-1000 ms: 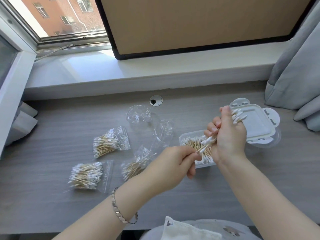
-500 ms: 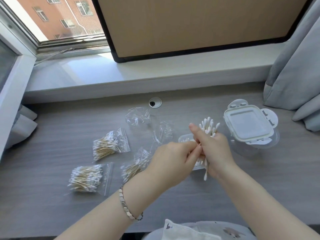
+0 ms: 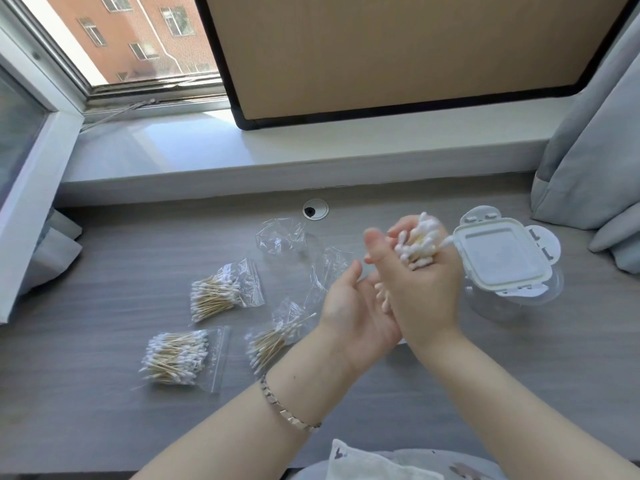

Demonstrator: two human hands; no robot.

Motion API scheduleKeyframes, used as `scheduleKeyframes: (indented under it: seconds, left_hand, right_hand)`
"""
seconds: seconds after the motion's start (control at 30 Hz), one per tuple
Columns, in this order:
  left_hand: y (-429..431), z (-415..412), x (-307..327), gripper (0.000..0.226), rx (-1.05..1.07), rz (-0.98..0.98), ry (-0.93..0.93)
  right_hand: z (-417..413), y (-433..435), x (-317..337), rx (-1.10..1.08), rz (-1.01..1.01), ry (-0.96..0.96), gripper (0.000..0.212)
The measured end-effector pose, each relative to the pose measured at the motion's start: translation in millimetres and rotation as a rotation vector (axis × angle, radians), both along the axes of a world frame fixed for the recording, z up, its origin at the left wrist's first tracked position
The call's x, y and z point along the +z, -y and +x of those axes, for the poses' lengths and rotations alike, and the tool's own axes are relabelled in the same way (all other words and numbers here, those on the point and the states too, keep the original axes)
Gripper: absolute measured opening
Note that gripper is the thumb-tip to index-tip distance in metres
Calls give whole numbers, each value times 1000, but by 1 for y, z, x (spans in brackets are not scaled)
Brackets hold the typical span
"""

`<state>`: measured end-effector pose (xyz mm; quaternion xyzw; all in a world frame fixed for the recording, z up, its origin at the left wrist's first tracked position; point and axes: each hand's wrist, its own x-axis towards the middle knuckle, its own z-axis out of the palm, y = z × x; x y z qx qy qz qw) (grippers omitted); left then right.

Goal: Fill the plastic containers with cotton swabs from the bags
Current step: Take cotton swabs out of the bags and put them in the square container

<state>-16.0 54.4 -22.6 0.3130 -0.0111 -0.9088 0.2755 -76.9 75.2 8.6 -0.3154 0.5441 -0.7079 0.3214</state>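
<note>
Right hand (image 3: 420, 289) fingers closed around an upright swab bundle (image 3: 420, 245); left hand (image 3: 356, 306) open, fingers loosely spread, beside it.

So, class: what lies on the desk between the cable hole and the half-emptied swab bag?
Head view: one crumpled empty clear bag, otherwise bare desk.

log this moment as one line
right hand: shut on bundle of white-tipped wooden cotton swabs | left hand: open, beside it | lidded clear plastic container: closed | three clear bags: swabs inside
</note>
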Motion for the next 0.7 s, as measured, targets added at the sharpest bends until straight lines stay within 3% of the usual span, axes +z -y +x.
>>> scheduleKeyframes:
  seconds: [0.17,0.27,0.4,0.5,0.53,0.6,0.7]
  left_hand:
    - [2,0,3,56,19,-20,-70]
    - [-1,-1,4,41,-1,-62,-48]
    - [-1,0,5,35,-35,-104,11]
    - [-2,-3,1,46,-89,-270,160]
    - [-3,-1,-1,55,-90,-397,242]
    - [-1,11,-4,82,-127,-887,477]
    - [3,25,-10,120,-473,-1687,800]
  right_hand:
    - [-2,-6,-7,34,-1,-72,36]
    - [-2,-6,-9,79,26,-50,43]
    - [-5,-6,-13,129,100,-101,24]
    - [-14,-6,-14,139,192,-73,31]
    - [-18,-5,-14,160,260,-53,36]
    - [-29,-5,-17,231,449,81,44]
    - [-38,-11,-25,335,626,297,36]
